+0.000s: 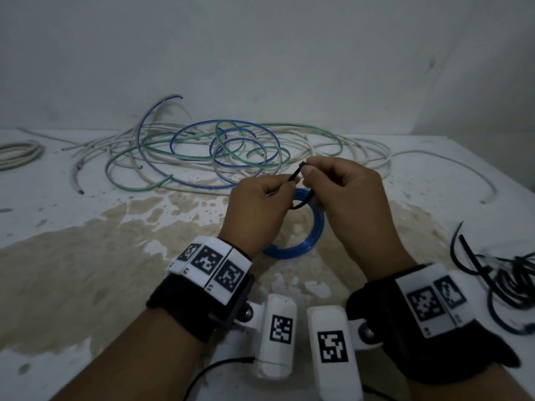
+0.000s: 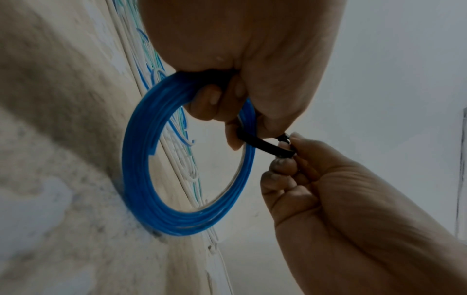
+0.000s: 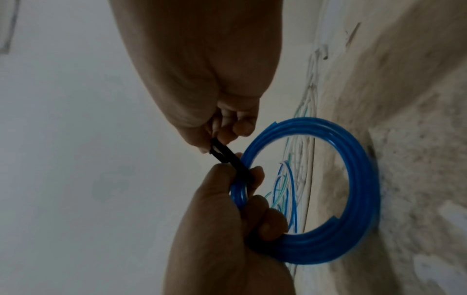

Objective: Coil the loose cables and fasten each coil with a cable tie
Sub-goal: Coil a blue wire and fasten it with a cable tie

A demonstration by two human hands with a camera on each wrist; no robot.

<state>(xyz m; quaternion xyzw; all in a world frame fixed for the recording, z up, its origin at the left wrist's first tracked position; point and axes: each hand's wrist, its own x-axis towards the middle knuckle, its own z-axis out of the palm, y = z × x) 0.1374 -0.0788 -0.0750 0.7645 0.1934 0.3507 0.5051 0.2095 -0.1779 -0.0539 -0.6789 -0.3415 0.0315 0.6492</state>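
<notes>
A coiled blue cable [image 1: 317, 227] stands on edge on the stained white table [image 1: 86, 256]. My left hand [image 1: 278, 189] grips its upper part, fingers curled through the ring [image 2: 141, 159]. A black cable tie [image 1: 296, 176] loops round the strands there. The left thumb presses the tie's strap [image 3: 227, 155] against the coil [image 3: 361, 179]. My right hand [image 1: 309, 172] pinches the tie's head end between thumb and forefinger [image 2: 267, 147], just above and right of the coil. The hands nearly touch.
A tangle of loose white, blue and green cables [image 1: 202, 151] lies along the back of the table by the wall. A white coil [image 1: 17, 154] sits at the far left. Several black cable ties [image 1: 506, 285] lie in a heap at the right edge.
</notes>
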